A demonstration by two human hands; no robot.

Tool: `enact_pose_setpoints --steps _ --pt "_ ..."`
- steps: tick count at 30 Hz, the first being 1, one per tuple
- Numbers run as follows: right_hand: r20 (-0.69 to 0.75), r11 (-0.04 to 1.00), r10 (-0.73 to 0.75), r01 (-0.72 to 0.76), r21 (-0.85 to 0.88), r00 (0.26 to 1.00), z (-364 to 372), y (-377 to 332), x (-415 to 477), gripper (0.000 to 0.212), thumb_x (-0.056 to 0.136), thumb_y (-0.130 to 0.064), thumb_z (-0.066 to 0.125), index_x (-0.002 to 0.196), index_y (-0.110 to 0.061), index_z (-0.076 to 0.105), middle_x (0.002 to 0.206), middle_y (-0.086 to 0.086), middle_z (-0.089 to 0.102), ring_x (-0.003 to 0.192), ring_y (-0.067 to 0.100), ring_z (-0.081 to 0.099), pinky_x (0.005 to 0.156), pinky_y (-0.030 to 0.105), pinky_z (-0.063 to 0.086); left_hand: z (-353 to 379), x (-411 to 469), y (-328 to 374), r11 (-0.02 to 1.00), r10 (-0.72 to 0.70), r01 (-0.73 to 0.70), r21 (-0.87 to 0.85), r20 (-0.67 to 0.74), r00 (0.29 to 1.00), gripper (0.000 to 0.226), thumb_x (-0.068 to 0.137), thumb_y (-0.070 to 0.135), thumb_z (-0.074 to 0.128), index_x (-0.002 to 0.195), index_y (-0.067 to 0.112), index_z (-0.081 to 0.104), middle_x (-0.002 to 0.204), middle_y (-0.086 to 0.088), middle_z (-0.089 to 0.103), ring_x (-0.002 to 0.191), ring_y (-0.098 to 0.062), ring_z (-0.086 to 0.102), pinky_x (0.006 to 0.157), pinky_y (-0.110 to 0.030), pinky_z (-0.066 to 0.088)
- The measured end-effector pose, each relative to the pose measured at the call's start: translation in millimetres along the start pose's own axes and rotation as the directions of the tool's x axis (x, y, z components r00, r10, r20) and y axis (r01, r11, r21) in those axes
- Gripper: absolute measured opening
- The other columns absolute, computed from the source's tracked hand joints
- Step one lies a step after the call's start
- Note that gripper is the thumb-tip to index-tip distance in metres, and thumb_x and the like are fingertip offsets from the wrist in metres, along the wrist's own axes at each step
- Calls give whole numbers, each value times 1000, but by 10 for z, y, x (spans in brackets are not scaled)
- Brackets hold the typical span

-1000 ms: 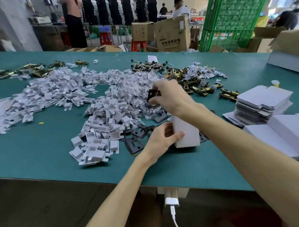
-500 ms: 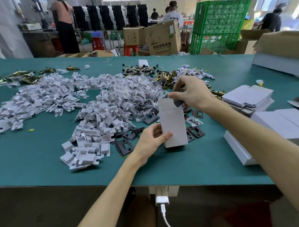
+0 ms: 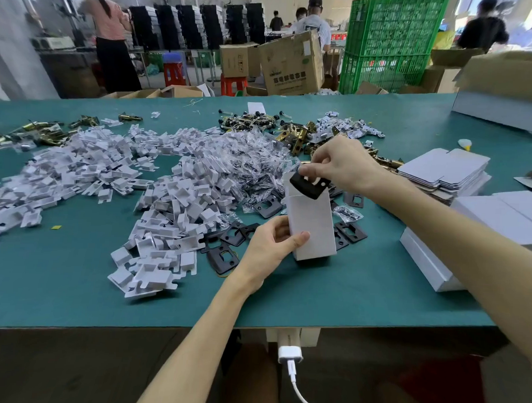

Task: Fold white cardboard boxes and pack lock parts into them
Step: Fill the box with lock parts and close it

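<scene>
A small white cardboard box [image 3: 314, 226] stands upright on the green table [image 3: 72, 278], its top open. My left hand [image 3: 270, 247] grips its lower left side, thumb across the front. My right hand [image 3: 342, 165] pinches a black metal lock plate [image 3: 308, 185] that sits halfway into the box's open top. More black plates [image 3: 350, 232] lie around the box's base. Brass latch parts [image 3: 295, 135] lie behind my right hand.
A big heap of white cardboard inserts [image 3: 166, 215] and bagged screws [image 3: 254, 158] covers the table's middle and left. Flat box blanks [image 3: 443, 171] are stacked at the right, white boxes [image 3: 501, 217] nearer. People, cartons and a green crate [image 3: 390, 42] stand beyond the table.
My right hand brought the black plate from the pile to the box's open top. My left hand stood the box more upright.
</scene>
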State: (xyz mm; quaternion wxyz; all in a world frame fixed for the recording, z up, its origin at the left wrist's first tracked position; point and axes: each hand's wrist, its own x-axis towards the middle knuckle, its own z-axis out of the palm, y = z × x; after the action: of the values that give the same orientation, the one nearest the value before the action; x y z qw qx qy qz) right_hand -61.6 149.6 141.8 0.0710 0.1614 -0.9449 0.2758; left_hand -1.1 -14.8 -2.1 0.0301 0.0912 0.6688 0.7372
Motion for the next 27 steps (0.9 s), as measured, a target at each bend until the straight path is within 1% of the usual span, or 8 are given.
enact_pose_setpoints --steps 2,3,5,8,11,14,22,27 --pt "-34 1000 -16 16 4 999 39 2 -8 23 92 -29 75 76 -13 73 56 -12 64 47 -6 54 51 8 39 2 0 3 1000 0 0 0 0 1000 30 92 16 78 118 22 65 116 7 77 108 -7 72 86 -19 56" --pt "-66 999 -32 32 -2 997 58 2 -18 21 94 -28 73 78 -15 73 68 -4 70 57 -3 59 63 16 46 3 -3 4 1000 -2 2 0 1 1000 30 92 16 78 119 22 65 117 6 76 108 -8 72 86 -20 56" --pt "-124 998 -59 56 -26 990 71 2 -27 22 97 -28 69 79 -15 70 83 7 74 76 18 68 78 32 53 3 -4 2 1000 -2 2 -2 0 1000 31 92 15 78 119 22 65 118 5 76 108 -8 72 87 -20 56" --pt "-139 995 -92 85 -52 986 48 16 -23 22 100 -20 64 79 -13 64 86 12 74 82 28 70 78 38 54 5 0 5 1000 -4 4 -5 5 1000 32 92 16 78 119 21 64 120 3 75 109 -8 72 87 -20 56" --pt "-89 977 -149 133 -165 985 45 24 -3 5 100 -13 63 97 -12 65 85 8 70 73 25 65 68 38 53 3 5 2 1000 -6 6 -9 5 1000 32 91 16 78 119 21 64 122 2 75 110 -9 72 88 -21 56" --pt "-80 947 -191 162 -278 978 59 30 0 18 99 -1 57 107 -15 65 85 -5 66 72 21 64 56 30 42 1 -1 6 1000 -4 4 -17 13 1000 31 91 15 79 118 23 65 118 5 76 109 -8 72 87 -20 56" --pt "232 921 -176 244 -304 957 140 -40 -66 48 92 14 45 100 -28 67 106 3 69 99 22 68 85 43 58 1 -8 23 1000 -6 6 -21 13 1000 32 91 14 79 120 19 66 120 1 76 109 -10 73 87 -21 57" --pt "283 928 -129 217 -303 950 192 -13 -29 38 96 7 47 105 -22 69 103 2 66 104 27 63 95 42 52 5 -12 26 1000 -4 4 -17 9 1000 29 91 13 79 116 20 67 114 3 78 107 -10 73 87 -21 57"
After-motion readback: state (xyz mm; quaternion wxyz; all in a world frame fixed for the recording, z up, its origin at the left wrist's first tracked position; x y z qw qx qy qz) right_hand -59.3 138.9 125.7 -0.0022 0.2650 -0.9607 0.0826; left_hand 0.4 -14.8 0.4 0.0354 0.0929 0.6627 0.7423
